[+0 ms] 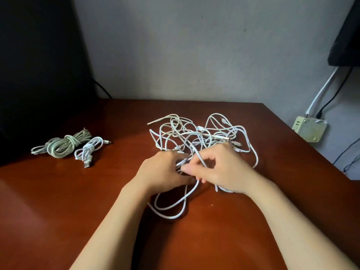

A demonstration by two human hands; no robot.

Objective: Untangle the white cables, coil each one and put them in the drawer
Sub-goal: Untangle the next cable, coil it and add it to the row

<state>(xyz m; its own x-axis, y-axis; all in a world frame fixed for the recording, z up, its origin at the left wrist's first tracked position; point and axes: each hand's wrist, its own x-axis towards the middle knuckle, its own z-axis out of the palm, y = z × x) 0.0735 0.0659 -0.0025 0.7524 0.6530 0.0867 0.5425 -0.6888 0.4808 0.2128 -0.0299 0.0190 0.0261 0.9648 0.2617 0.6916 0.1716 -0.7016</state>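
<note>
Item: tangle of white cables, middle of the table, its near side under our hands. Our left hand grips bunched strands; our right hand pinches one loop. We advise: steady the bunch, feed one end back through, no yanking.

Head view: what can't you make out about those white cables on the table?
Number of cables in the tangle: strands overlap, head view.
Fingertips of the left hand: head view, covered by the right hand.
The drawer: outside the frame.
Plug types: too small.
</note>
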